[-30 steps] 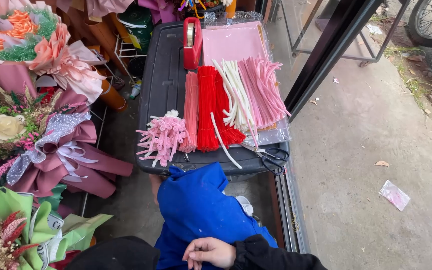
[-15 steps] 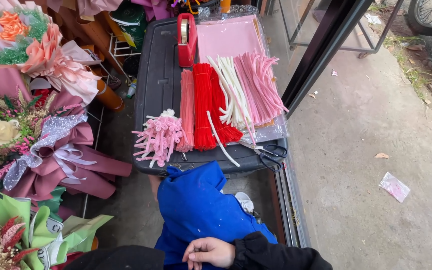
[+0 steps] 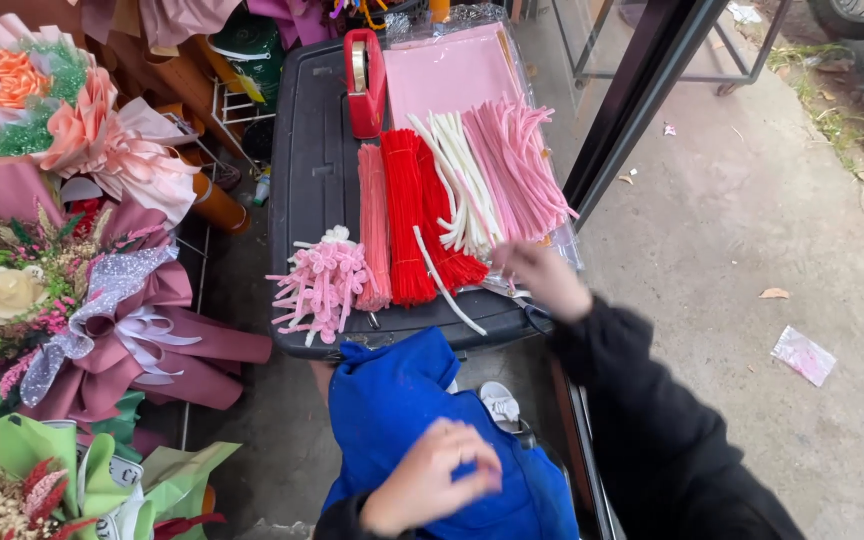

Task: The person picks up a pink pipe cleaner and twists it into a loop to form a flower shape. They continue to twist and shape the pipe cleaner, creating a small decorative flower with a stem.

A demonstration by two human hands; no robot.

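White pipe cleaners (image 3: 462, 180), just beyond right hand (image 3: 542, 278)

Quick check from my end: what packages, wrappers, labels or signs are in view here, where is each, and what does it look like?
Clear plastic bag: far end of the black crate lid, flat rectangle holding pink sheets.
Small plastic packet: on the pavement at right, clear with pink inside.
White label: on the green bouquet wrap, lower left; mostly hidden.
No signs or screens visible.
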